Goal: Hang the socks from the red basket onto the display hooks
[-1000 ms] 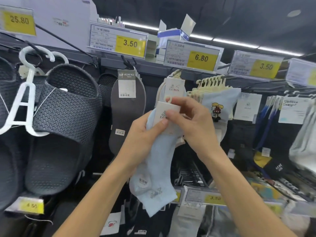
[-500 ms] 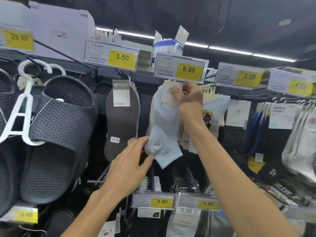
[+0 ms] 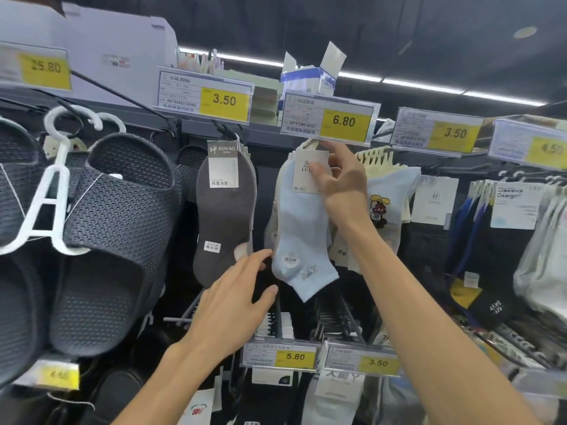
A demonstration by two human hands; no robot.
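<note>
A light blue sock point(image 3: 299, 228) with a white card label point(image 3: 303, 179) hangs from the display hook point(image 3: 310, 144) under the 6.80 price tag point(image 3: 328, 119). My right hand point(image 3: 343, 185) is at the card, fingers spread, with the thumb tip on the label and the index finger pointing up at the hook. My left hand point(image 3: 236, 299) is open, just left of and below the sock's heel, with its fingertips close to the fabric. The red basket is out of view.
Dark slippers point(image 3: 116, 222) on white hangers fill the left. A grey KUN'AO sock point(image 3: 225, 216) hangs left of the blue one, cartoon-print socks point(image 3: 386, 204) right of it, dark socks point(image 3: 491, 256) farther right. Lower hooks carry a 5.80 tag point(image 3: 280, 355).
The sock went from both hands at chest height up onto the hook. My left hand let go and dropped below it. My right hand's grip on the card has opened.
</note>
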